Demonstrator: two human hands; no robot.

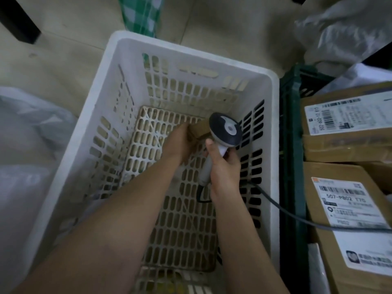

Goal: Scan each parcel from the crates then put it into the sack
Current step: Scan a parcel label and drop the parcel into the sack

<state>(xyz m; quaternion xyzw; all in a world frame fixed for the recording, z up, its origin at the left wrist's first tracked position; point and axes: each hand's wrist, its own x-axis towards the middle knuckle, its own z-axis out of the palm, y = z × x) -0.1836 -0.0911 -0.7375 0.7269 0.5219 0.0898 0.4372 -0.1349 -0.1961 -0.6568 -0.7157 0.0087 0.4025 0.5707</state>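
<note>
Both forearms reach into the white crate (118, 85). At twelve o'clock, left hand (180, 143) clamps a small cardboard parcel (199, 129) by its end; right hand (224, 166) wraps the scanner (226, 129). Looks light and stiff.

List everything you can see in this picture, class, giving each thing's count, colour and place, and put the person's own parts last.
White slotted plastic crate: one, white, centre.
Small brown cardboard parcel: one, brown, inside the white crate, partly hidden.
Grey-and-black handheld barcode scanner: one, over the parcel; dark cable trails right.
Dark green plastic crate: one, right of the white crate.
Labelled brown cardboard boxes: at least two, in the green crate.
Pale plastic sack: one, left.
Green checked fabric: one, top.
Left hand: holds the parcel.
Right hand: fingers grip the scanner handle.
</note>
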